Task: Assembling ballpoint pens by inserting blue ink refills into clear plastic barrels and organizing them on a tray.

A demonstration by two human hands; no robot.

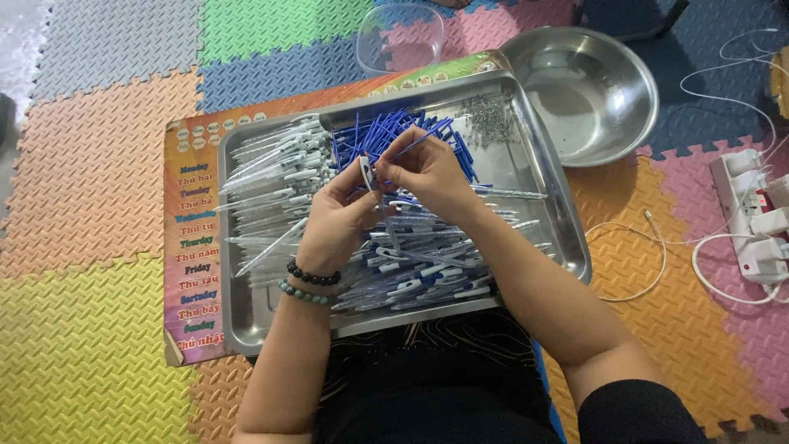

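Observation:
Over a steel tray [567, 247], my left hand [335, 220] holds a clear pen barrel with a white clip [366, 174]. My right hand [427, 168] pinches a thin blue refill [415, 146] at the barrel's end. The tray holds a pile of blue refills [370, 131] at the back, clear pen barrels [271, 177] on the left, a small heap of tiny metal springs [485, 119] at the back right, and put-together pens [427, 275] at the front. Two bead bracelets [311, 281] circle my left wrist.
The tray rests on a printed orange board [193, 247] on coloured foam floor tiles. A steel bowl [588, 90] and a clear plastic bowl [403, 37] stand behind it. A white power strip [752, 214] with cables lies at the right.

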